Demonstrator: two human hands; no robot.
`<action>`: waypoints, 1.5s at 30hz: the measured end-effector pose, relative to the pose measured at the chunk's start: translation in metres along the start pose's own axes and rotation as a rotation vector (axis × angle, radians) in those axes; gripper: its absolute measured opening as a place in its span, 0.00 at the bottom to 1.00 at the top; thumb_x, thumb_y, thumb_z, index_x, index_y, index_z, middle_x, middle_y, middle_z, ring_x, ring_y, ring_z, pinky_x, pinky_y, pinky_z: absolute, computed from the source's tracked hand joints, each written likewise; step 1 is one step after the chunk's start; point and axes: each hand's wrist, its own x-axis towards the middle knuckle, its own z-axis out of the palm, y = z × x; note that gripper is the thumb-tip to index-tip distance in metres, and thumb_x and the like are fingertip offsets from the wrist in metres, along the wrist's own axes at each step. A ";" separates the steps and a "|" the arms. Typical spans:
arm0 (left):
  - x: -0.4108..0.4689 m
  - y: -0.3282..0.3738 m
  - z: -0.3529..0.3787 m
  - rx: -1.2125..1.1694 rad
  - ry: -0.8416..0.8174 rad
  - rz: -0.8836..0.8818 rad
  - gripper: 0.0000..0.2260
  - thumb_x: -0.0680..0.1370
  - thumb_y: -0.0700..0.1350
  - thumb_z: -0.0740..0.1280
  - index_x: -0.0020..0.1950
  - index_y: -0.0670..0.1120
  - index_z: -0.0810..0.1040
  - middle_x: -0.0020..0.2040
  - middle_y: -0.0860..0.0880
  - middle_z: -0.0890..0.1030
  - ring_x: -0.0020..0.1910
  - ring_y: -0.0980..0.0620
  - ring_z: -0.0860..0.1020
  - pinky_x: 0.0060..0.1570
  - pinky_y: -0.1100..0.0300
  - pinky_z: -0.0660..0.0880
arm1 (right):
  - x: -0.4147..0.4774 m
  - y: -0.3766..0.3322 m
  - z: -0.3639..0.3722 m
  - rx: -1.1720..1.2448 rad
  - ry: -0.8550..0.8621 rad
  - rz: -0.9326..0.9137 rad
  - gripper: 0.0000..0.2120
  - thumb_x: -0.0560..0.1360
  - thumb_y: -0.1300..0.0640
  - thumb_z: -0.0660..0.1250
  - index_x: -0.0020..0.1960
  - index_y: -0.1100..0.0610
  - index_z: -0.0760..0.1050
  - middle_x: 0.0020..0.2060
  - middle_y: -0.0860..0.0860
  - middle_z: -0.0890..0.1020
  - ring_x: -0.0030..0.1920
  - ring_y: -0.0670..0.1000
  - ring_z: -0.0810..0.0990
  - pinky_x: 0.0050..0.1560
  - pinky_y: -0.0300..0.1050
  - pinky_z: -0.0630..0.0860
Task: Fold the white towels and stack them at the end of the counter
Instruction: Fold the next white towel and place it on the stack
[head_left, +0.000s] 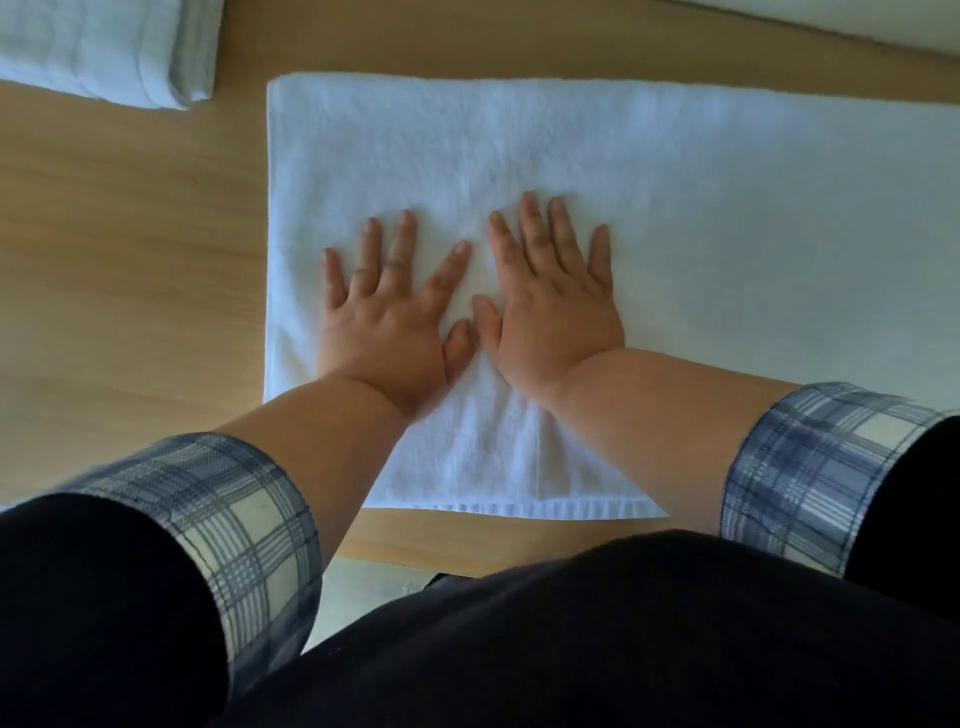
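A white towel (675, 208) lies spread flat on the wooden counter (130, 260), reaching past the right edge of the view. Both palms press down on its left part, side by side with thumbs nearly touching. My left hand (389, 312) lies flat with fingers spread, near the towel's left edge. My right hand (556, 296) lies flat beside it, fingers apart. Neither hand grips the cloth. A folded white towel stack (119, 47) sits at the top left corner of the counter, partly cut off by the frame.
The counter's near edge (441, 556) runs just in front of my dark-clothed body, with pale floor below it. A light strip, perhaps a wall (857, 26), borders the counter's far side at top right. Bare wood lies left of the towel.
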 end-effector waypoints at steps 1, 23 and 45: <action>0.000 0.000 0.001 0.005 0.003 0.003 0.30 0.78 0.67 0.44 0.79 0.64 0.44 0.81 0.46 0.45 0.79 0.42 0.43 0.75 0.38 0.41 | -0.007 0.002 0.002 -0.012 -0.016 -0.036 0.34 0.79 0.37 0.44 0.81 0.49 0.43 0.81 0.53 0.43 0.80 0.56 0.40 0.77 0.64 0.38; -0.001 -0.001 -0.001 0.010 0.017 0.005 0.30 0.77 0.64 0.47 0.79 0.61 0.45 0.81 0.44 0.49 0.79 0.42 0.45 0.75 0.37 0.46 | 0.088 -0.028 -0.034 0.151 -0.038 -0.033 0.27 0.84 0.44 0.47 0.81 0.47 0.48 0.81 0.50 0.47 0.80 0.54 0.41 0.77 0.60 0.38; -0.005 0.010 -0.012 0.147 -0.087 0.068 0.32 0.78 0.68 0.40 0.79 0.59 0.36 0.81 0.47 0.39 0.79 0.45 0.38 0.76 0.44 0.38 | -0.103 0.141 0.002 0.104 -0.075 0.559 0.37 0.77 0.32 0.36 0.79 0.49 0.31 0.79 0.53 0.32 0.78 0.56 0.32 0.76 0.62 0.34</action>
